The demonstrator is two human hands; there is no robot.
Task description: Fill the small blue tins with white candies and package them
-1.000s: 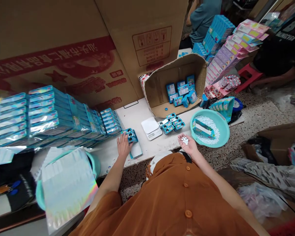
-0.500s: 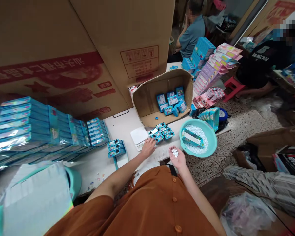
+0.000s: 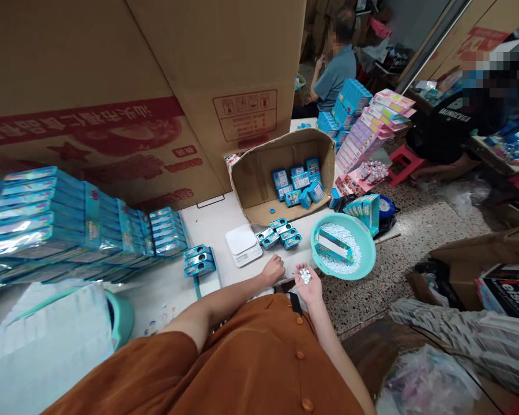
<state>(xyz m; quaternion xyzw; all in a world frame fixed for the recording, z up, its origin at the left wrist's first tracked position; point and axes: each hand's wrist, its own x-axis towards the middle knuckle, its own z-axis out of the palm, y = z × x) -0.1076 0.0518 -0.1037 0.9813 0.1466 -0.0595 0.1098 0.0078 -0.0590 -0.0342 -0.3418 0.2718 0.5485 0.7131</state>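
Observation:
My right hand (image 3: pixel 310 286) is palm up, cupped under a small heap of white pellets (image 3: pixel 305 275), beside the turquoise basin's left rim. My left hand (image 3: pixel 273 270) is at the table's front edge with its fingers curled in; what they hold, if anything, is hidden. Just beyond it lies a cluster of small blue boxes (image 3: pixel 281 233) with dark round openings. A white digital scale (image 3: pixel 242 239) stands to their left. More white pellets (image 3: pixel 349 266) fill the turquoise basin (image 3: pixel 369 257), where an open blue box (image 3: pixel 335 245) lies on top.
A cardboard carton (image 3: pixel 259 167) on its side holds several blue boxes. Stacked blue packs (image 3: pixel 64 219) line the left, near three blue boxes (image 3: pixel 199 260). Pink cartons (image 3: pixel 367 129) stand at the back right. Two people sit beyond, one in a blue shirt (image 3: pixel 337 72), one in black (image 3: pixel 445 124).
My left hand has moved away from the scale and blue boxes, rightward and closer to my body, its fingers now curled. The right hand still carries the pellets. The view has shifted slightly.

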